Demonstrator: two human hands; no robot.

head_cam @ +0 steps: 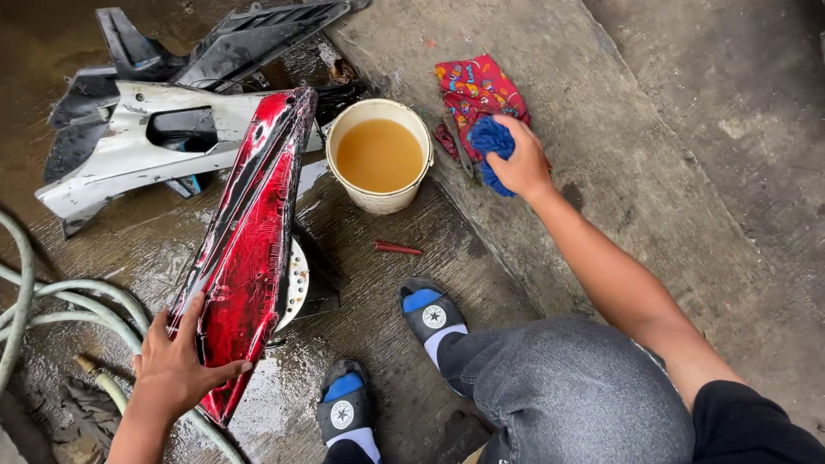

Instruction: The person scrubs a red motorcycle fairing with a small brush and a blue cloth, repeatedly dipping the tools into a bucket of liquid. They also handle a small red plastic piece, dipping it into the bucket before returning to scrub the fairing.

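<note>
My left hand grips the near end of a long red and black motorcycle body panel, which leans up off the wet floor. My right hand reaches out to the concrete ledge and is closed on a blue shaggy wash mitt. The mitt lies against a red patterned cloth on the ledge. A cream bucket of brown water stands between the panel and the ledge.
White and grey body panels and black ones lie at the back left. Pale green hoses curl at the left. A small red stick lies on the floor near my sandalled feet. The concrete ledge rises to the right.
</note>
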